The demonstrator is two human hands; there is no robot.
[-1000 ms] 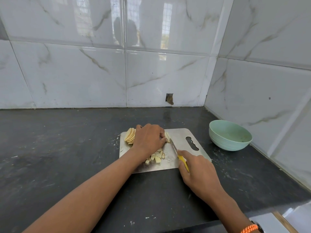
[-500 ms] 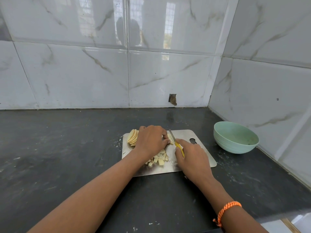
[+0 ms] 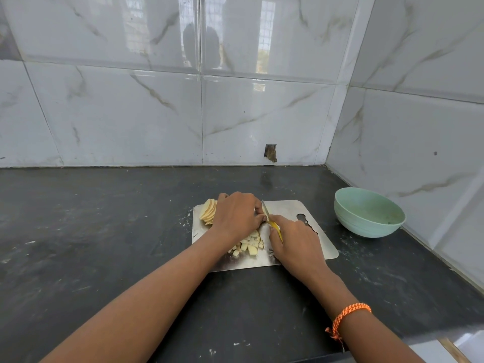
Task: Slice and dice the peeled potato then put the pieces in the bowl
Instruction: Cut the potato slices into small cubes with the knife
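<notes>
Steel board (image 3: 309,213): potato slices (image 3: 208,211) under left fingers (image 3: 258,218).

Dark countertop (image 3: 104,244) carries a steel cutting board (image 3: 318,243) and green bowl (image 3: 366,221).

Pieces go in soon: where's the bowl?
The green bowl sits on the dark counter at the right, beside the metal cutting board, close to the right wall.
</notes>
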